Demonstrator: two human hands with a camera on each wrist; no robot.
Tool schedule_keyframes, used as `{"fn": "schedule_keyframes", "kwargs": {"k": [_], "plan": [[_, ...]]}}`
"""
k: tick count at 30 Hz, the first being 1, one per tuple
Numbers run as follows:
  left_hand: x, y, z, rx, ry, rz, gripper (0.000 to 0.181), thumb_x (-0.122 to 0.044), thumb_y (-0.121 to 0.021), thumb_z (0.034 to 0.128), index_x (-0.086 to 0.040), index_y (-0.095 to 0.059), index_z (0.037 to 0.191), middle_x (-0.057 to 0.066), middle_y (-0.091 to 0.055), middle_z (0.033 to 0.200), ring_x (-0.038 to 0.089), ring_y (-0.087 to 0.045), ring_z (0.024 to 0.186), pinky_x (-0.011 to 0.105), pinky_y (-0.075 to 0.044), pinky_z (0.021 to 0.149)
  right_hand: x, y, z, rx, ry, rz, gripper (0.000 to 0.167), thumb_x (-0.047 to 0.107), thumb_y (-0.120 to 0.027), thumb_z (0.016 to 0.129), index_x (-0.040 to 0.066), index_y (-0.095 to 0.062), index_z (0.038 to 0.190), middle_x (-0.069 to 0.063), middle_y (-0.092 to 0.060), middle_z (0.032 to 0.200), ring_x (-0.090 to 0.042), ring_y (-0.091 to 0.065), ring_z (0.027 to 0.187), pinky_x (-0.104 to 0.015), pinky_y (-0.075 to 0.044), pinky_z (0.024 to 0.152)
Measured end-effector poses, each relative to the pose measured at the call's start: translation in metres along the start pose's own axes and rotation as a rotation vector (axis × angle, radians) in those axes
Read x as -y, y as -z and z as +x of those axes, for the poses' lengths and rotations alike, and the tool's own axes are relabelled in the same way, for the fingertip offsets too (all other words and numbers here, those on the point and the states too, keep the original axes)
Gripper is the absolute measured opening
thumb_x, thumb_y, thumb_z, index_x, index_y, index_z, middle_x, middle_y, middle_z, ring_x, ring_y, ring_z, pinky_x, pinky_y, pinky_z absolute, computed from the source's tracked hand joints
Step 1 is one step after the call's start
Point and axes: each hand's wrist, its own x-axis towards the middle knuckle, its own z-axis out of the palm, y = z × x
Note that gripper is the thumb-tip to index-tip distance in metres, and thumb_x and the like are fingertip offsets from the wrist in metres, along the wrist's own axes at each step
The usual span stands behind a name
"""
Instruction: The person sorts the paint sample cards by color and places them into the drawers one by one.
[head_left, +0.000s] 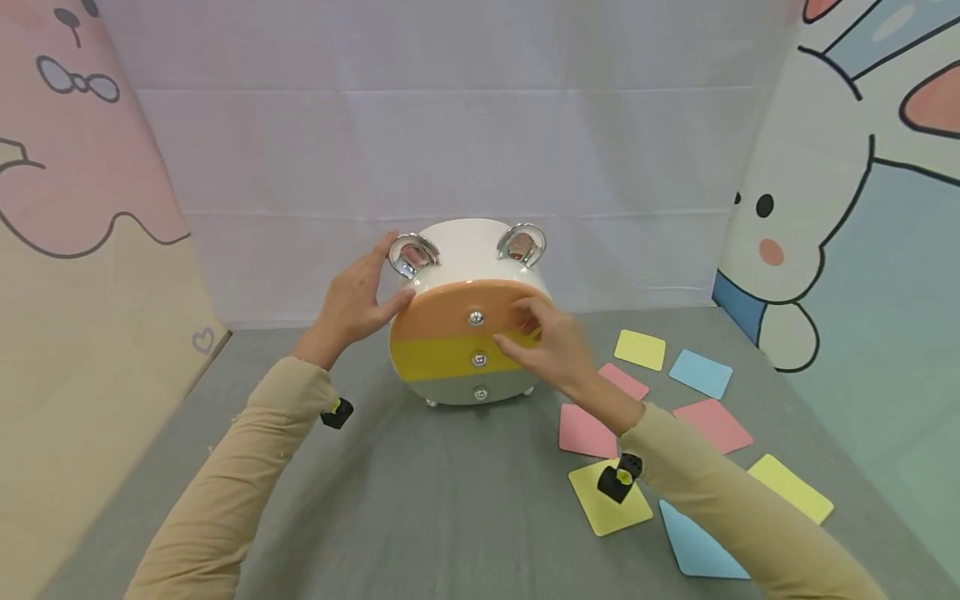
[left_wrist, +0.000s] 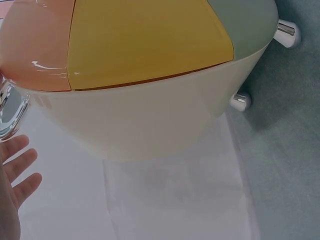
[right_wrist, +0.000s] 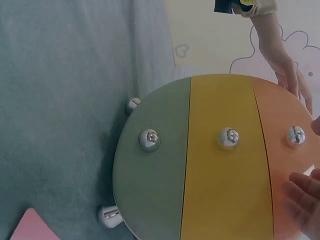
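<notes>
A small rounded chest point(head_left: 468, 250) with a white body stands on the grey cloth. Its front has an orange drawer point(head_left: 442, 308), a yellow drawer point(head_left: 431, 358) and a grey-green drawer point(head_left: 442, 389), each with a silver knob. My left hand point(head_left: 348, 300) is at the chest's upper left, thumb against the orange drawer's edge and fingers beside the silver left ear point(head_left: 415, 254). My right hand point(head_left: 553, 343) hovers before the front's right side, thumb and fingers apart and holding nothing. In the right wrist view its fingers point(right_wrist: 305, 187) are by the orange drawer's knob point(right_wrist: 295, 136).
Several cards lie on the cloth at the right: yellow ones point(head_left: 641, 349), blue ones point(head_left: 701, 373) and pink ones point(head_left: 714, 425). Some are under my right forearm. A white curtain point(head_left: 465, 150) hangs behind the chest, with cartoon-printed panels at both sides.
</notes>
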Motion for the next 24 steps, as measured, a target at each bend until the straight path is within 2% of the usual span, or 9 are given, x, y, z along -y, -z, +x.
{"fn": "schedule_keyframes", "kwargs": {"k": [5, 14, 24], "plan": [[-0.001, -0.001, 0.000, -0.004, 0.000, -0.005, 0.078, -0.034, -0.058, 0.0814, -0.008, -0.021, 0.144, 0.021, -0.047, 0.131, 0.038, -0.050, 0.110, 0.053, -0.043, 0.083, 0.006, -0.014, -0.001, -0.004, -0.053, 0.038, 0.036, 0.023, -0.074, 0.074, 0.002, -0.059, 0.099, -0.007, -0.064, 0.088, -0.016, -0.061, 0.073, -0.027, -0.051, 0.065], [0.000, 0.000, -0.001, -0.007, 0.007, -0.014, 0.078, -0.034, -0.059, 0.0812, -0.009, -0.021, 0.145, 0.020, -0.046, 0.132, 0.038, -0.049, 0.111, 0.053, -0.044, 0.082, 0.014, -0.033, 0.003, -0.119, -0.098, 0.184, 0.024, 0.010, -0.072, 0.076, -0.001, -0.059, 0.094, -0.010, -0.066, 0.080, -0.018, -0.062, 0.067, -0.026, -0.052, 0.061], [-0.001, 0.000, 0.000, 0.003, 0.009, 0.004, 0.078, -0.035, -0.058, 0.0813, -0.009, -0.021, 0.144, 0.020, -0.045, 0.133, 0.037, -0.049, 0.113, 0.053, -0.043, 0.085, 0.019, -0.054, 0.005, -0.251, -0.136, 0.202, 0.019, 0.007, -0.070, 0.076, 0.000, -0.059, 0.090, -0.010, -0.065, 0.076, -0.016, -0.061, 0.060, -0.024, -0.051, 0.056]]}}
